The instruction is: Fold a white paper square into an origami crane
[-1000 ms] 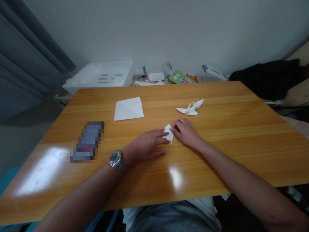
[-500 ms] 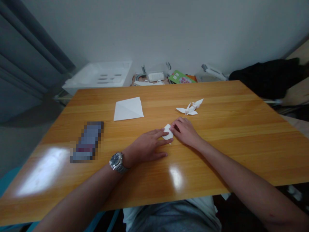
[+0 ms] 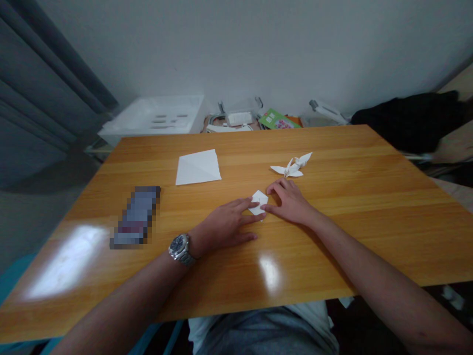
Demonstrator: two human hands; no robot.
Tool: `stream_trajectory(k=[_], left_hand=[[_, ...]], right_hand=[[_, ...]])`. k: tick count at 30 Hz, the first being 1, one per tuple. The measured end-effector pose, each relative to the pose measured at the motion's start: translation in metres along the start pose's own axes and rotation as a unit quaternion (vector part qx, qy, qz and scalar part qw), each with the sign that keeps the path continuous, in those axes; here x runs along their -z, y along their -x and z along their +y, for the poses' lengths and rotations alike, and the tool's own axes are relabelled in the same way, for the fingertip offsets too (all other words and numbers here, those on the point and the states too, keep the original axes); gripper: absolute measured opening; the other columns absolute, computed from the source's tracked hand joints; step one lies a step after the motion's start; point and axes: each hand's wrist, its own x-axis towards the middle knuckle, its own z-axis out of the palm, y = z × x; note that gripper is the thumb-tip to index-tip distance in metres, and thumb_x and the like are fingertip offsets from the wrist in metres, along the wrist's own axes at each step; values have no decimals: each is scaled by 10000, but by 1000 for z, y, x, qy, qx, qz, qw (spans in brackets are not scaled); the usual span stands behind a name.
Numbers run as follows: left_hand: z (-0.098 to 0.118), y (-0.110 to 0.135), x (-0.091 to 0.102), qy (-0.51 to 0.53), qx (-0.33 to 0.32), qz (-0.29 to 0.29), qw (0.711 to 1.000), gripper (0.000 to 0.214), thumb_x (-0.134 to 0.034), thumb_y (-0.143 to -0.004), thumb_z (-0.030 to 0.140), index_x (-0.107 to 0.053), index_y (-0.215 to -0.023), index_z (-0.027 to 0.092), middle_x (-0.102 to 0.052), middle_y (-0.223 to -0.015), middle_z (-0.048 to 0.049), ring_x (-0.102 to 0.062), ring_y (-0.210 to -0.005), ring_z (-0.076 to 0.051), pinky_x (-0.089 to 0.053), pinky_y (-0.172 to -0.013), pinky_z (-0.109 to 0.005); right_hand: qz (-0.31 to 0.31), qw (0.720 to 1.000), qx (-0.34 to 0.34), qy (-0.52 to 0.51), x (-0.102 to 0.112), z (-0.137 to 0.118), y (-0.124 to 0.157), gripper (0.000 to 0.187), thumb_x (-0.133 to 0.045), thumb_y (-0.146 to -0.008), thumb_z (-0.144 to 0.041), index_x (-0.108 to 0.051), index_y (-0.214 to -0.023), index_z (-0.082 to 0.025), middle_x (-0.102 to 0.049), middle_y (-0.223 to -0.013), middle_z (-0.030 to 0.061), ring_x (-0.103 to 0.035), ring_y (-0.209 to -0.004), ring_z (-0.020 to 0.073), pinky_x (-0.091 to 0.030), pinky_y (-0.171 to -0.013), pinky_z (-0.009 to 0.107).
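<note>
A small folded white paper piece (image 3: 259, 201) lies flat on the wooden table (image 3: 332, 217) between my hands. My left hand (image 3: 225, 224), a watch on its wrist, lies flat with its fingers stretched out and their tips pressing the paper's left edge. My right hand (image 3: 291, 201) rests at the paper's right side, fingers extended low, thumb tip at the paper's near corner. A finished white paper crane (image 3: 292, 166) stands just beyond my right hand. A flat white square sheet (image 3: 197, 166) with a diagonal crease lies further left.
A phone (image 3: 136, 216) lies on the table's left part. Behind the far edge stand a white plastic bin (image 3: 155, 116), cables, a green packet (image 3: 277, 119) and a dark garment (image 3: 410, 118) at the right. A grey curtain hangs at the left.
My right hand has slid slightly right and flattened, uncovering more of the folded paper. The left hand has stayed in place on the paper's edge.
</note>
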Motion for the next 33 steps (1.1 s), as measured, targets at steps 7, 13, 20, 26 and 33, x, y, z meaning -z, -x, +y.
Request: stream_trajectory(k=[7,13,20,26,33], left_hand=[[-2,2,2,12,-11,-6,1000,544,-600,-960,529,-538,-1467,343,-381,-1618,-87,-396,-1473,-319,-376,-1201,-501],[1,2,8,20,-18,-21,999,517,-596,-965,525,-561,-1449,349,-379,-1623,-82,-371,-1488,-324,-343,-1220,-520],[1,2,6,8,-28,-25,999,451,-585,-978,490,-609,-1402,336,-396,-1617,-83,-399,-1471,-334,-286,-1239,-561],[2,-2,5,25,-41,-9,999,408,-614,-970,451,-641,-1338,278,-416,-1609,-85,-368,-1497,-304,-213,-1264,-558],[-1,-3,7,38,-31,9,999,435,-606,-980,397,-575,-1391,257,-444,-1592,-88,-444,-1453,-283,-296,-1239,-520]], right_hand=[[14,1000,-11,-8,-3,4,-4,271,-699,-897,-458,-596,-1013,-236,-592,-1057,86,-564,-1021,298,-449,-910,444],[45,999,-17,-1,-6,7,-8,130,-602,-965,-352,-596,-971,-222,-595,-1008,94,-566,-972,291,-451,-868,430],[51,999,-11,-5,-5,4,-7,128,-580,-978,-331,-622,-961,-211,-600,-1002,97,-575,-973,289,-464,-883,444],[19,988,118,-98,7,10,-2,277,-647,-960,-392,-683,-1187,-236,-606,-1167,114,-586,-1133,283,-469,-1007,458],[-23,976,179,-124,6,9,-2,223,-685,-946,-311,-736,-1161,-281,-656,-1273,92,-597,-1203,267,-475,-1041,479]])
